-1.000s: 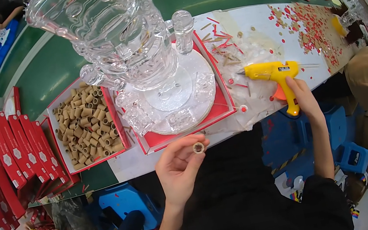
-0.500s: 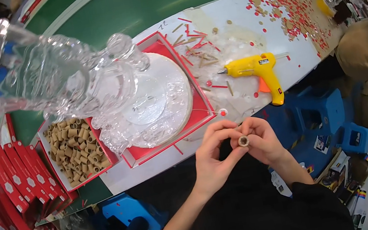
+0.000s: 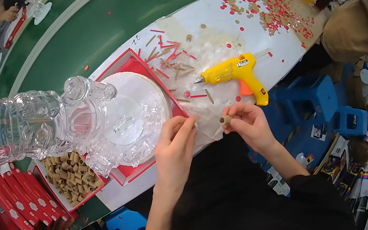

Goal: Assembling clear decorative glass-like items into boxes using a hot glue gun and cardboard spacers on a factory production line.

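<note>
Between the thumb and fingers of my right hand [image 3: 252,127] is a short brown cardboard tube [image 3: 225,120], its round opening showing. My left hand [image 3: 175,151] is closed in a pinch beside the open red box [image 3: 168,95]; whatever its fingertips may hold is too small to make out. A white round disc [image 3: 156,85] lies in that box, with a tall clear glass-like vessel [image 3: 47,122] over it, leaning left in the view. A yellow glue gun [image 3: 236,74] rests on the table beyond my right hand.
A box of short cardboard tubes [image 3: 69,177] stands at the left, next to stacked red boxes [image 3: 17,203]. Red and brown strips [image 3: 170,51] and small discs [image 3: 278,9] are scattered over the white tabletop [image 3: 205,10]. Blue stools [image 3: 312,102] stand at the right.
My hands have moved apart: the left went left toward the red box, the right keeps the tube. The view has shifted, so the table things appear further left.
</note>
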`<move>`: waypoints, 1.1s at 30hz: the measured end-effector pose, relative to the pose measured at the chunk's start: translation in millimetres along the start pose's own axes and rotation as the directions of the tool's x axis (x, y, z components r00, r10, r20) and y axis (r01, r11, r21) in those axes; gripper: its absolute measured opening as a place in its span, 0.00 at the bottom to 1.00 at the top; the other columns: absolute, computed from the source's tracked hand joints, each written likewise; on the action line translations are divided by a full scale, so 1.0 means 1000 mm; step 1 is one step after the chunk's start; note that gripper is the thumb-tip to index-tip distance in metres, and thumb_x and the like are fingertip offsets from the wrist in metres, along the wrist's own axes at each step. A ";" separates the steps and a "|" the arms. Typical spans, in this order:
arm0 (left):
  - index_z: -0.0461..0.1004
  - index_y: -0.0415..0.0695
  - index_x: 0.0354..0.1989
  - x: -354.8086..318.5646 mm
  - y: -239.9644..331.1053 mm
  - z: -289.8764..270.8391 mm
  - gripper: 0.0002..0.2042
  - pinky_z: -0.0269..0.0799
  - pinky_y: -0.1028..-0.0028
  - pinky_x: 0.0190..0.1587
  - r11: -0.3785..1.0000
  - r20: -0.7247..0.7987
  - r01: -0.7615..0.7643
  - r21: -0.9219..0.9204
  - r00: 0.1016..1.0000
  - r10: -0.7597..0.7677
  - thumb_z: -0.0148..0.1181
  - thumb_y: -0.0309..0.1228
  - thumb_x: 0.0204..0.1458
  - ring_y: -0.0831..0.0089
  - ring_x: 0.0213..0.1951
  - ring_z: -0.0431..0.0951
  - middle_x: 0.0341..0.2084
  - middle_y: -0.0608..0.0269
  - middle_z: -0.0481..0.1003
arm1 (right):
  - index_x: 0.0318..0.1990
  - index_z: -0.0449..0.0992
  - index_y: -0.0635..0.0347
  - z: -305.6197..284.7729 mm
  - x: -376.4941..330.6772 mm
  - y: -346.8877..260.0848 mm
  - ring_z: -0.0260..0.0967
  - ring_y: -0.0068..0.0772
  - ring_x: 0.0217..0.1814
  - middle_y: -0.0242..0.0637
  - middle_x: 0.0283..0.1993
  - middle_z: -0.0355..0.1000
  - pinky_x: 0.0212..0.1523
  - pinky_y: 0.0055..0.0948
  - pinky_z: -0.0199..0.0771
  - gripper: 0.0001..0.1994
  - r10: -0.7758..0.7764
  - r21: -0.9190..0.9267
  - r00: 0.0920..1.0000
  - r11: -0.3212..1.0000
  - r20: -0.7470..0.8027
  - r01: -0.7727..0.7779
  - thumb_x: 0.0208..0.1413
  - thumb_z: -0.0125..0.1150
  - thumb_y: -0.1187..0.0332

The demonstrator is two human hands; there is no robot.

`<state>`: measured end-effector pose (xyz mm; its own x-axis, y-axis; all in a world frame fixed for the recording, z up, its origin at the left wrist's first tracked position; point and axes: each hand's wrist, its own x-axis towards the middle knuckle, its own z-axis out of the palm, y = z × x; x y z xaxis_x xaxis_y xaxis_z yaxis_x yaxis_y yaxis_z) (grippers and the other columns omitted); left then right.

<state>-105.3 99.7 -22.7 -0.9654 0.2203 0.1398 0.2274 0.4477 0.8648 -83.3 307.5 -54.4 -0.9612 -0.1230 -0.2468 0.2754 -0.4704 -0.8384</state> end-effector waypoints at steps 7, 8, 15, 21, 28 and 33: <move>0.77 0.37 0.42 -0.019 -0.016 -0.003 0.15 0.76 0.74 0.38 0.997 -0.169 -0.065 0.029 0.983 0.069 0.64 0.15 0.43 0.67 0.37 0.80 0.37 0.54 0.78 | 0.44 0.72 0.68 0.026 0.013 -0.004 0.72 0.28 0.48 0.40 0.46 0.69 0.49 0.27 0.75 0.12 -0.079 -0.210 0.991 0.972 0.108 0.100 0.51 0.57 0.85; 0.77 0.37 0.42 -0.021 -0.018 -0.003 0.15 0.76 0.74 0.38 0.999 -0.183 -0.050 0.011 0.982 0.051 0.64 0.15 0.43 0.67 0.36 0.81 0.37 0.53 0.79 | 0.44 0.72 0.68 0.028 0.014 -0.003 0.72 0.29 0.48 0.41 0.47 0.69 0.50 0.27 0.74 0.13 -0.103 -0.269 0.984 0.953 0.145 0.139 0.51 0.57 0.86; 0.76 0.38 0.41 -0.024 -0.022 -0.004 0.14 0.76 0.71 0.40 0.999 -0.194 -0.017 -0.045 0.981 0.008 0.65 0.17 0.43 0.61 0.38 0.80 0.37 0.54 0.79 | 0.43 0.74 0.69 0.038 0.021 -0.002 0.72 0.30 0.50 0.41 0.49 0.68 0.51 0.26 0.74 0.12 -0.145 -0.408 0.961 0.883 0.233 0.232 0.49 0.58 0.86; 0.76 0.36 0.43 -0.026 -0.026 -0.003 0.16 0.79 0.74 0.40 0.998 -0.187 -0.042 -0.057 0.982 0.031 0.64 0.14 0.43 0.69 0.37 0.81 0.38 0.55 0.79 | 0.43 0.74 0.69 0.042 0.023 -0.001 0.72 0.30 0.49 0.42 0.48 0.69 0.50 0.25 0.74 0.12 -0.128 -0.440 0.957 0.867 0.260 0.235 0.49 0.58 0.86; 0.77 0.38 0.41 -0.026 -0.024 -0.004 0.14 0.76 0.71 0.40 0.997 -0.191 -0.026 -0.076 0.982 0.011 0.65 0.17 0.43 0.61 0.39 0.81 0.37 0.54 0.79 | 0.42 0.75 0.69 0.045 0.024 -0.002 0.72 0.30 0.49 0.41 0.47 0.70 0.50 0.25 0.75 0.12 -0.137 -0.466 0.953 0.847 0.270 0.254 0.49 0.58 0.86; 0.77 0.37 0.41 -0.025 -0.026 -0.005 0.14 0.76 0.71 0.40 0.998 -0.189 -0.040 -0.056 0.982 0.028 0.65 0.17 0.44 0.61 0.39 0.81 0.37 0.53 0.79 | 0.42 0.76 0.69 0.047 0.026 -0.001 0.73 0.30 0.49 0.42 0.47 0.71 0.49 0.24 0.75 0.12 -0.149 -0.493 0.948 0.825 0.280 0.275 0.48 0.59 0.86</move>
<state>-87.7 78.0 -46.1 -0.9653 0.0656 0.2528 0.2580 0.3894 0.8842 -108.8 264.0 -37.3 -0.9562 -0.2916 0.0270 -0.0308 0.0085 -0.9995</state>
